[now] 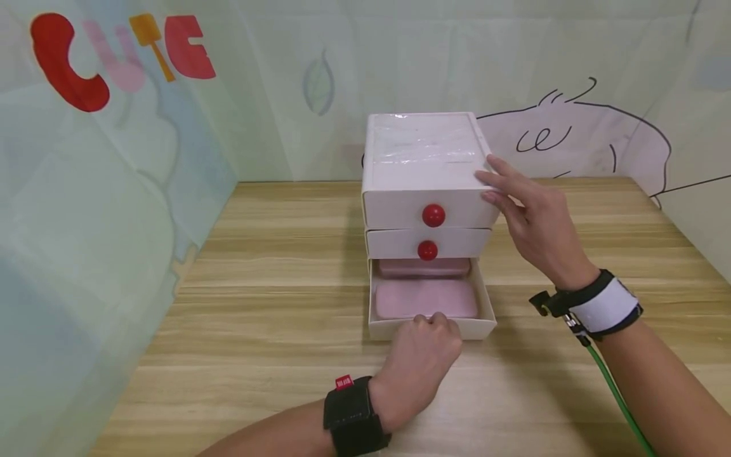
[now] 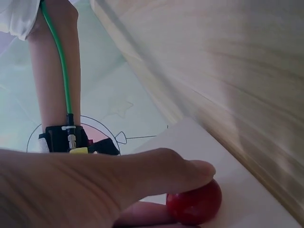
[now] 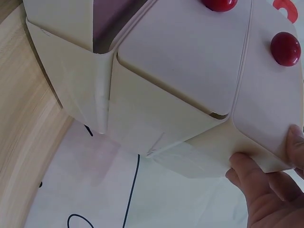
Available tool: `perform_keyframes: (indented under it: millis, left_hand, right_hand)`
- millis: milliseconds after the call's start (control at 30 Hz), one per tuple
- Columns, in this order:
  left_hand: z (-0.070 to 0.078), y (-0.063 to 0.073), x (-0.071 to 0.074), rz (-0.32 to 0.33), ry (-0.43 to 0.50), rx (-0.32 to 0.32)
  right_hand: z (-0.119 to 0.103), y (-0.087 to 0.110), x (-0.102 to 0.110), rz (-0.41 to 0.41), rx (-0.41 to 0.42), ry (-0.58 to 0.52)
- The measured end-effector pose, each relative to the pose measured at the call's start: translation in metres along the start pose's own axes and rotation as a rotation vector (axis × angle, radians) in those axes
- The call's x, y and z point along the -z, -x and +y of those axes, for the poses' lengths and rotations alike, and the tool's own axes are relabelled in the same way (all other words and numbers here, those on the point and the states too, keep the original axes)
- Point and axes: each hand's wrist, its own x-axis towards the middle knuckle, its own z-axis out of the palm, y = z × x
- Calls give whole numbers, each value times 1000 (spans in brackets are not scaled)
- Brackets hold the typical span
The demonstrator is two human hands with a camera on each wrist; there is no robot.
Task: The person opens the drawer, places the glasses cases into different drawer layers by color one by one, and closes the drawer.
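Observation:
A white desktop drawer unit (image 1: 425, 209) stands on the table, its bottom drawer (image 1: 485, 327) pulled out at the front. Inside that drawer lies a pink rounded case (image 1: 425, 298), with a second pink item (image 1: 424, 268) behind it, partly under the unit. My left hand (image 1: 419, 365) is at the drawer's front, thumb and fingers pinching its red knob (image 2: 194, 204), which the hand hides in the head view. At the upper right front corner my right hand (image 1: 533, 216) grips the unit, fingers over the top edge and thumb against the side (image 3: 204, 152).
The upper two drawers are closed, each with a red knob (image 1: 433, 215). Clear film covers the unit's top (image 1: 422, 139). A printed cloth (image 1: 285, 95) hangs behind and left of the wooden table (image 1: 274, 304). A green cable (image 1: 619, 400) runs from the right wrist strap.

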Motion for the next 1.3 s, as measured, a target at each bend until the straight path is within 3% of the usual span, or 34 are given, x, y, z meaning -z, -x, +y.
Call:
perform_keyframes:
  millis: [533, 1300]
  left_hand:
    - [-9, -7, -6, -21, 39, -5]
    - [-14, -10, -8, 17, 25, -18]
  right_hand:
    - [0, 1, -1, 14, -4, 9]
    - [-3, -1, -1, 10, -25, -31]
